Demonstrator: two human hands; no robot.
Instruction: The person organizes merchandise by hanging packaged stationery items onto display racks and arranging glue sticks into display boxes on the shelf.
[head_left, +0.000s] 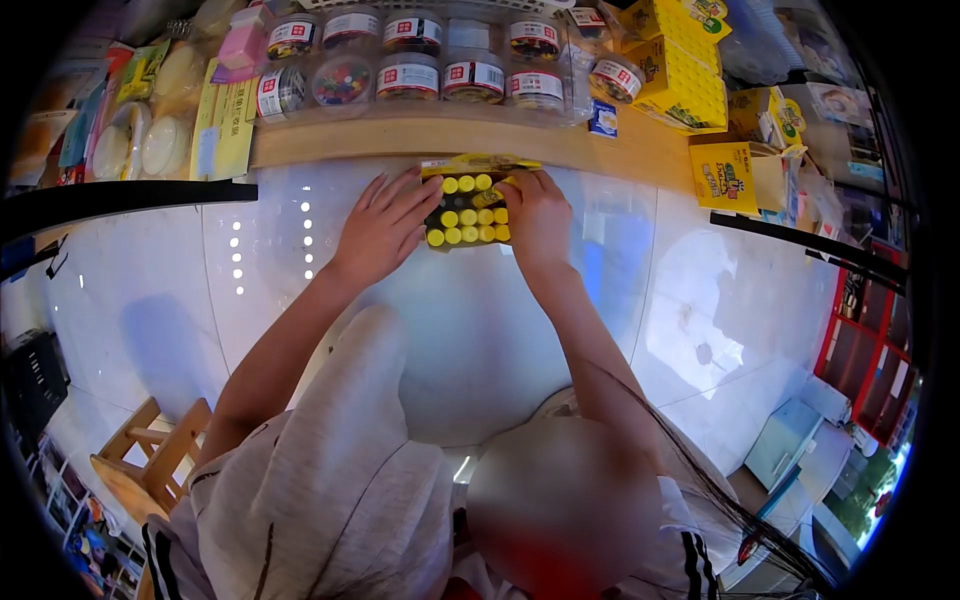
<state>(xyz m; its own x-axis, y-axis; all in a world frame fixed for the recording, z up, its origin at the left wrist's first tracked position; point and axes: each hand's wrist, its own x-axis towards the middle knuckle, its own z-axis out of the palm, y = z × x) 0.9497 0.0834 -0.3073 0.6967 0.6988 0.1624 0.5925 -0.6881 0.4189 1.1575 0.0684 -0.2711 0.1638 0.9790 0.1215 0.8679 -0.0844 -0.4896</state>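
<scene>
A small open yellow box (484, 162) sits just in front of the shelf edge, its lid flap raised at the far side. Rows of small yellow-capped tubes (452, 235) fill much of it, with dark gaps between some rows. My left hand (383, 228) lies along the box's left side, fingers stretched out and their tips at its edge. Over the right side is my right hand (540, 215), its fingers pinched round a yellow printed tube (489, 198) that lies tilted above the others. The fingertips hide part of that tube.
A wooden shelf (350, 140) runs across ahead, bearing clear jars (408, 77) with labels. Yellow boxes (680, 85) stack at the right, and packaged goods (165, 145) lie left. Dark rails (130, 205) flank both sides. A wooden stool (150, 460) stands lower left.
</scene>
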